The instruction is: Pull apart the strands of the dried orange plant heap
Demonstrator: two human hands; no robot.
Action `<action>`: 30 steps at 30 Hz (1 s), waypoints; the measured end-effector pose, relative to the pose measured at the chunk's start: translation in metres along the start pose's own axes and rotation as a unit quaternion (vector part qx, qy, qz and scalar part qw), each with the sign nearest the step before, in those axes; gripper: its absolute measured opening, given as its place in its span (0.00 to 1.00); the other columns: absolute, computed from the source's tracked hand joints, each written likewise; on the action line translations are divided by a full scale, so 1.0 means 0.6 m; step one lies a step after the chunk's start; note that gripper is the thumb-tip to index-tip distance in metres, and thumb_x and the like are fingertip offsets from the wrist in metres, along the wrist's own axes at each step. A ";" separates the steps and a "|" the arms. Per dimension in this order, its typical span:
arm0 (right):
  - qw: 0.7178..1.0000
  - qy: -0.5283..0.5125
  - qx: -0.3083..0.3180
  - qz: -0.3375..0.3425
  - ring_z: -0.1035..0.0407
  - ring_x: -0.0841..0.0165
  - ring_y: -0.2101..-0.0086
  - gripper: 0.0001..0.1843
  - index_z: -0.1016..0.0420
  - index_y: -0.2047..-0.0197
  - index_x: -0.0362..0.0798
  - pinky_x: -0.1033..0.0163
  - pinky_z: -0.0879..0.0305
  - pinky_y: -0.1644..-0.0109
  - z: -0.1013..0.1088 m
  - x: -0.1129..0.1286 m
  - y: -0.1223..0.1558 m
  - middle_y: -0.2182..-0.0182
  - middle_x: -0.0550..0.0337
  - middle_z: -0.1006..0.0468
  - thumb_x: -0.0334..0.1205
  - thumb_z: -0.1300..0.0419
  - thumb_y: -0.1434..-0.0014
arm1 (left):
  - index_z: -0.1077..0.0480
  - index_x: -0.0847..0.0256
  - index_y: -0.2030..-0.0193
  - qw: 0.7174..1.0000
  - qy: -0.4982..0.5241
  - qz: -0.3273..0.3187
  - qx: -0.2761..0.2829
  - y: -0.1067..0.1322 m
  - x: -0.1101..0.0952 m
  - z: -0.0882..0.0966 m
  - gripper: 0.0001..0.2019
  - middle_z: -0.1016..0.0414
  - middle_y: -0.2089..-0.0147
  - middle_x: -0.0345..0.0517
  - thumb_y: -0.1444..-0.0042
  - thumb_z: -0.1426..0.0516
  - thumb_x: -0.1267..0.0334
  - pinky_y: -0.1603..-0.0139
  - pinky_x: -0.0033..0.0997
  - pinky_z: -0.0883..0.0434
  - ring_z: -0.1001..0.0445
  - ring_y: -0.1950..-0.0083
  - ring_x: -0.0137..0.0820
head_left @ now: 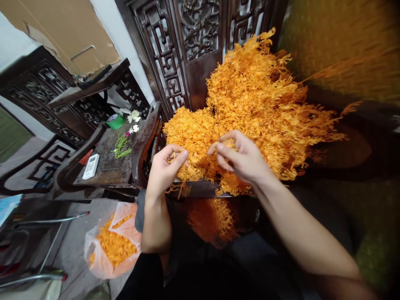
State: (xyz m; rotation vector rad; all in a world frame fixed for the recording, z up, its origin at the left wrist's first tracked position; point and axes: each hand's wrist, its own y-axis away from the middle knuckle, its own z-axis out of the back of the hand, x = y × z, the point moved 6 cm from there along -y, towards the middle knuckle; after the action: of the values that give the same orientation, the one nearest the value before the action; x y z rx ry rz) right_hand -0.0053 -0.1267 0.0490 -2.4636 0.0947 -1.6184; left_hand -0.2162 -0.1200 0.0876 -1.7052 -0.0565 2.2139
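A big heap of orange plastic sprigs (259, 104) lies on a dark wooden chair seat (200, 189) in front of me. My left hand (164, 171) is closed in a pinch on a small orange piece at the heap's lower left edge. My right hand (240, 158) is curled, its fingertips pinching orange sprigs at the front of the heap. The two hands are about a hand's width apart. Some orange pieces (215, 218) show below the seat edge, over my dark lap.
A clear plastic bag (114, 246) with orange pieces sits on the floor at lower left. A dark carved side table (109, 160) to the left bears a white remote (91, 166), green stems and white flowers (133, 121). Carved wooden panels (193, 46) stand behind.
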 end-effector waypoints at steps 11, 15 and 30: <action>0.965 0.256 0.036 0.029 0.45 0.73 0.75 0.23 0.34 0.70 0.48 0.64 0.50 0.70 -0.058 0.001 0.020 0.77 0.67 0.37 0.58 0.40 0.32 | 0.26 0.60 0.63 0.973 -0.190 -0.105 -0.077 -0.004 -0.021 -0.015 0.09 0.32 0.75 0.35 0.35 0.39 0.58 0.72 0.27 0.40 0.36 0.75 0.25; 0.956 0.283 0.066 0.047 0.42 0.72 0.73 0.21 0.27 0.62 0.47 0.64 0.48 0.68 -0.057 0.004 0.018 0.74 0.65 0.32 0.59 0.38 0.34 | 0.26 0.60 0.64 0.972 -0.197 -0.120 -0.051 0.001 -0.030 -0.028 0.10 0.32 0.76 0.34 0.35 0.38 0.57 0.72 0.27 0.41 0.37 0.76 0.24; 0.956 0.254 0.123 0.078 0.36 0.74 0.73 0.13 0.23 0.66 0.45 0.64 0.41 0.65 -0.069 0.022 0.036 0.75 0.65 0.28 0.42 0.41 0.31 | 0.26 0.61 0.62 0.955 -0.053 -0.109 -0.271 -0.011 0.001 0.030 0.12 0.32 0.73 0.36 0.37 0.37 0.53 0.72 0.24 0.40 0.37 0.74 0.24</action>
State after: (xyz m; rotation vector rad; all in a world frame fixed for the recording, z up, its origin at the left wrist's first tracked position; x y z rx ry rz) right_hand -0.0369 -0.1555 0.0729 -1.7674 0.1451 -2.0098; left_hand -0.2319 -0.1108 0.0939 -1.7200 -0.9101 2.2435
